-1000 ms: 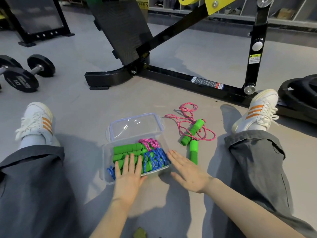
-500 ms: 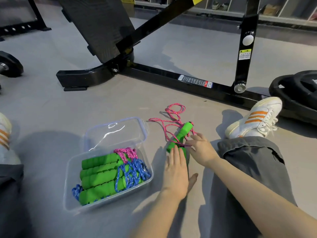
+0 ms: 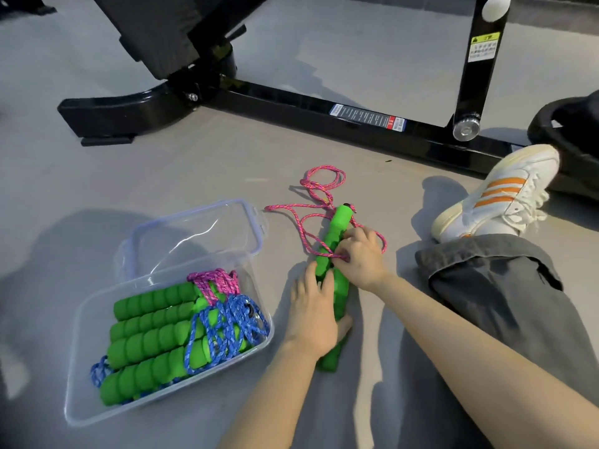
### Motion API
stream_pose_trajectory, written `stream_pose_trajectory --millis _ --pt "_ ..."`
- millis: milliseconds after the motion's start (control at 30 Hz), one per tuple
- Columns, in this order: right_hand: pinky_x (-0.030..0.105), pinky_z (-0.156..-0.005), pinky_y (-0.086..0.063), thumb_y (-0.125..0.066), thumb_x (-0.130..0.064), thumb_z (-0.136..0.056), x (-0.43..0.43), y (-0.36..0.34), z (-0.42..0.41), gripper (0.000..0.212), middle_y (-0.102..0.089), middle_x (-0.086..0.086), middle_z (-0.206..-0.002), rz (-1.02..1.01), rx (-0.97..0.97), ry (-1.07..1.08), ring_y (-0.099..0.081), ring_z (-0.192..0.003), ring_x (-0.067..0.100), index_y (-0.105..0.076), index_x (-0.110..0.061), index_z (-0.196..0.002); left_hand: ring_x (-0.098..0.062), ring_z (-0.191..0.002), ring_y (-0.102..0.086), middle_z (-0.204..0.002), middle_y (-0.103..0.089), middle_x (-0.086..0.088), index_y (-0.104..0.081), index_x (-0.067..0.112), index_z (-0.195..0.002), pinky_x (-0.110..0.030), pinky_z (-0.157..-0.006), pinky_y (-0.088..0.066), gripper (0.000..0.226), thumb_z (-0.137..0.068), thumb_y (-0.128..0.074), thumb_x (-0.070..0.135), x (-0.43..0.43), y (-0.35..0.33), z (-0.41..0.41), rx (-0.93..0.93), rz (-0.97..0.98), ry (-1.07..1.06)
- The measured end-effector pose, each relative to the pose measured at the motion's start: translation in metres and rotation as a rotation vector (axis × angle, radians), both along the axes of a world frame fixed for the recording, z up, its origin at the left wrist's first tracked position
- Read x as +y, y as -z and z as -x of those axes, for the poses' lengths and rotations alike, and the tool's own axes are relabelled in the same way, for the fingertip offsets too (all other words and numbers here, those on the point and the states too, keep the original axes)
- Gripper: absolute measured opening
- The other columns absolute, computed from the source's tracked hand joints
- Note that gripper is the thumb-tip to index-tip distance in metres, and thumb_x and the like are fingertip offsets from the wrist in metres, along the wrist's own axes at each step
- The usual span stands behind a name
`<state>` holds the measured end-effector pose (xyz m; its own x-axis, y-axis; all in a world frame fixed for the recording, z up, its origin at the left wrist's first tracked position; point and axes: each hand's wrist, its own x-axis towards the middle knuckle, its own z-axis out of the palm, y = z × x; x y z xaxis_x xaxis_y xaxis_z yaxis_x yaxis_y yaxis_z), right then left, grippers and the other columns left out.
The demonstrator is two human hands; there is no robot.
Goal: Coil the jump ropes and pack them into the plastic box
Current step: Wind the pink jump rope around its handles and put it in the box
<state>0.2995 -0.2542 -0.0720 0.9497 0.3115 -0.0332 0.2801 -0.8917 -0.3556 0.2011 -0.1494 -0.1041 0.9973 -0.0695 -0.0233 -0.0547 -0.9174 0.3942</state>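
Loose jump rope [image 3: 338, 228] on the floor just right of the plastic box [image 3: 73, 393], its two green handles end to end, long axis running away from the sitter. Left hand [image 3: 312, 315] wraps the near handle [image 3: 340, 293]; right hand [image 3: 359, 254] pinches pink cord against the far one. The box lies leftward, nearer the left hand; it holds coiled ropes [image 3: 152, 328], pink- and blue-corded, with the lid [image 3: 194, 228] off behind it.

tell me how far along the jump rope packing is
Done: a bundled pink rope and blue rope lie in the plastic box. In hand: the left hand and right hand each hold a green handle of the last pink jump rope. Left: its cord sprawls loose on the floor, so coiling, packing and closing the lid remain.
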Motion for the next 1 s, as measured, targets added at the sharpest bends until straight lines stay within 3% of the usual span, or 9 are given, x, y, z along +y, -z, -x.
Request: stream_pose_trajectory --millis 133,267,433,500,600,733,800,900,1000 --pt "0.032 -0.096 -0.023 -0.054 -0.036 -0.087 -0.005 -0.003 0.003 0.034 -0.053 0.012 -0.116 -0.026 -0.012 -0.009 -0.037 -0.117 0.034 -0.073 -0.009 -0.093 -0.032 -0.133 -0.027 -0.153 -0.007 -0.014 -0.023 0.011 -0.149 -0.036 -0.113 -0.022 0.083 -0.084 -0.06 0.047 0.002 -0.014 0.011 0.039 0.004 0.026" --pt "0.028 -0.09 -0.024 -0.044 -0.029 -0.078 -0.009 -0.021 -0.004 0.04 -0.058 0.017 -0.111 -0.231 -0.062 0.268 -0.041 -0.11 0.036 -0.07 0.0 -0.085 -0.028 -0.105 -0.058 -0.128 -0.046 -0.01 -0.064 0.009 -0.116 -0.031 -0.084 -0.053 0.075 -0.067 -0.045 0.064 0.005 -0.01 0.037 -0.007 -0.039 -0.02" --pt "0.037 -0.092 -0.034 -0.052 -0.03 -0.088 -0.027 -0.035 0.005 0.033 -0.056 0.019 -0.115 -0.153 0.046 0.488 -0.041 -0.111 0.036 -0.07 -0.004 -0.096 -0.031 -0.093 -0.067 -0.113 -0.061 -0.011 -0.071 0.013 -0.097 -0.035 -0.069 -0.058 0.067 -0.064 -0.04 0.062 -0.003 -0.003 0.092 -0.011 -0.086 -0.029" --pt "0.035 -0.078 -0.04 -0.058 -0.025 -0.088 -0.027 -0.034 0.017 0.023 -0.06 0.02 -0.094 -0.153 0.191 0.434 -0.051 -0.096 0.033 -0.069 -0.011 -0.074 -0.034 -0.095 -0.066 -0.113 -0.06 -0.014 -0.061 0.014 -0.103 -0.039 -0.08 -0.055 0.063 -0.063 -0.047 0.06 -0.005 -0.001 0.104 -0.041 -0.11 -0.019" --pt "0.029 -0.062 -0.035 -0.057 -0.018 -0.087 -0.022 -0.035 0.033 0.039 -0.051 0.013 -0.066 -0.199 0.267 0.416 -0.05 -0.073 0.026 -0.046 -0.02 -0.05 -0.036 -0.101 -0.065 -0.119 -0.062 -0.018 -0.052 0.017 -0.114 -0.043 -0.083 -0.054 0.081 -0.05 -0.077 0.059 -0.008 -0.009 0.092 -0.044 -0.185 -0.041" --pt "0.026 -0.064 -0.038 -0.066 -0.028 -0.083 -0.026 -0.042 0.045 0.022 -0.056 0.008 -0.08 -0.187 0.348 0.335 -0.053 -0.078 0.021 -0.056 -0.014 -0.069 -0.038 -0.092 -0.067 -0.111 -0.066 -0.024 -0.073 0.015 -0.105 -0.046 -0.072 -0.057 0.084 -0.033 -0.091 0.053 -0.022 -0.015 0.061 0.041 -0.224 -0.064" --pt "0.026 -0.067 -0.039 -0.068 -0.041 -0.079 -0.03 -0.043 0.045 0.034 -0.059 0.007 -0.085 -0.137 0.356 0.282 -0.056 -0.083 0.022 -0.064 -0.008 -0.084 -0.038 -0.085 -0.068 -0.108 -0.067 -0.025 -0.076 0.012 -0.09 -0.043 -0.066 -0.057 0.061 -0.039 -0.092 0.04 -0.025 -0.014 0.055 0.08 -0.209 -0.059" --pt "0.028 -0.066 -0.037 -0.062 -0.047 -0.084 -0.036 -0.041 0.044 0.041 -0.056 0.01 -0.076 -0.119 0.314 0.274 -0.052 -0.077 0.024 -0.059 -0.009 -0.069 -0.037 -0.077 -0.068 -0.108 -0.067 -0.026 -0.072 0.009 -0.074 -0.038 -0.059 -0.056 0.019 -0.056 -0.068 0.011 -0.021 -0.01 0.063 0.084 -0.234 0.012" --pt "0.028 -0.067 -0.036 -0.056 -0.041 -0.087 -0.035 -0.039 0.042 0.041 -0.052 0.012 -0.074 -0.201 0.303 0.353 -0.047 -0.076 0.024 -0.048 -0.013 -0.059 -0.036 -0.076 -0.067 -0.108 -0.067 -0.025 -0.067 0.012 -0.099 -0.038 -0.058 -0.055 0.045 -0.064 -0.04 0.011 -0.003 0.004 0.083 0.075 -0.246 0.059"
